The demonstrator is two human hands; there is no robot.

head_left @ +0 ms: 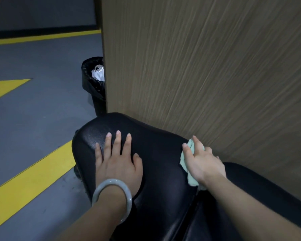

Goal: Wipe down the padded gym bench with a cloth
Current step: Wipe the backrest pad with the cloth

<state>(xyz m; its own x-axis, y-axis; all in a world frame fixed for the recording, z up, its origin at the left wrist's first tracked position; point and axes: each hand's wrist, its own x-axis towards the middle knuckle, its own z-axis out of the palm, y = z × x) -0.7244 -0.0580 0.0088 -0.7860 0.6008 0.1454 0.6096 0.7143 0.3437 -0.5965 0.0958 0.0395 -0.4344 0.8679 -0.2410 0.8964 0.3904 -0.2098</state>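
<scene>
The black padded bench (160, 153) fills the lower middle of the head view, its rounded end pointing away from me. My left hand (117, 159) lies flat on the pad near that end with fingers straight and spread, a pale bangle on the wrist. My right hand (201, 160) presses a light green cloth (189, 171) onto the pad's right edge, close to the wooden panel. Its fingers curl over the bunched cloth, and part of the cloth is hidden under the palm.
A tall wood-grain panel (207, 66) stands right against the bench's far right side. A black bin (94, 80) lined with a bag sits behind the panel's left edge. Grey floor (33, 110) with yellow stripes (28, 181) lies to the left.
</scene>
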